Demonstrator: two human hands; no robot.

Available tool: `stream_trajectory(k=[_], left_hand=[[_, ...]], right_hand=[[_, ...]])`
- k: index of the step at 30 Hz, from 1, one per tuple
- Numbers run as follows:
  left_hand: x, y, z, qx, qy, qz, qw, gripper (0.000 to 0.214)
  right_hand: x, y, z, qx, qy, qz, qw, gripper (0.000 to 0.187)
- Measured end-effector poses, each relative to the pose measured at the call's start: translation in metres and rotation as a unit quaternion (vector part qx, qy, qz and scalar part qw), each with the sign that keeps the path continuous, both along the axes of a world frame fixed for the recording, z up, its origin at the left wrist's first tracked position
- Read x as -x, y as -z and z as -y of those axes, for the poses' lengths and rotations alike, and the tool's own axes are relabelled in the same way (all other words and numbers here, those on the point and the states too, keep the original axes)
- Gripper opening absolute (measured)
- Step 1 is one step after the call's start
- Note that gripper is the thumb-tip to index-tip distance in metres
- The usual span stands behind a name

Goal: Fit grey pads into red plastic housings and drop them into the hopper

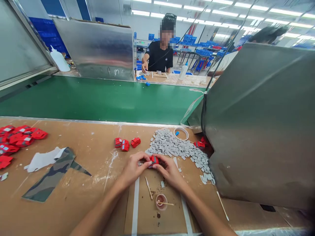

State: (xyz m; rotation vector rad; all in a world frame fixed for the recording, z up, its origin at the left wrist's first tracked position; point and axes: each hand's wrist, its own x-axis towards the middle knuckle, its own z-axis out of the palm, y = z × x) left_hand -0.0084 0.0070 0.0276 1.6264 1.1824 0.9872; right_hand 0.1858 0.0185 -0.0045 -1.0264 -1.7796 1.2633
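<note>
My left hand (135,167) and my right hand (169,170) meet over the brown table, fingers pinched together on one small red plastic part (154,160). Just beyond them lies a heap of several small grey square pads (177,147). Three more red parts (125,143) sit a little to the left of the hands. Below the hands are a thin wooden stick (148,187) and a small round cup (161,201) with another stick lying across it.
A pile of red parts (17,139) lies at the far left, with a camouflage cloth scrap (51,177) and white paper (41,160). A tape roll (181,133) sits behind the pads. A green conveyor belt (103,98) runs across. A grey metal panel (261,124) stands right. Another person (159,54) works opposite.
</note>
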Motion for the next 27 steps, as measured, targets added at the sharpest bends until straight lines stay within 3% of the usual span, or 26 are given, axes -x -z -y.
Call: stream_trajectory(k=[10, 18, 21, 24, 27], left_hand=[[0.003, 0.008, 0.003, -0.069, 0.016, -0.104, 0.992, 0.015], [-0.009, 0.017, 0.012, -0.105, -0.017, -0.152, 0.983, 0.018], [-0.009, 0.017, 0.01, -0.109, 0.007, -0.185, 0.977, 0.018], [0.002, 0.012, 0.0, -0.138, 0.05, -0.182, 0.972, 0.015], [0.02, 0.012, -0.016, -0.21, -0.036, -0.219, 0.952, 0.03]], right_hand=[[0.002, 0.0, 0.004, -0.073, 0.026, 0.087, 0.993, 0.034], [-0.002, -0.008, 0.007, -0.114, 0.017, 0.122, 0.986, 0.026], [-0.003, -0.017, 0.001, -0.097, -0.005, 0.13, 0.987, 0.021], [-0.013, -0.034, 0.004, -0.099, 0.02, 0.086, 0.991, 0.018], [-0.044, -0.058, 0.036, -0.092, 0.093, 0.043, 0.99, 0.017]])
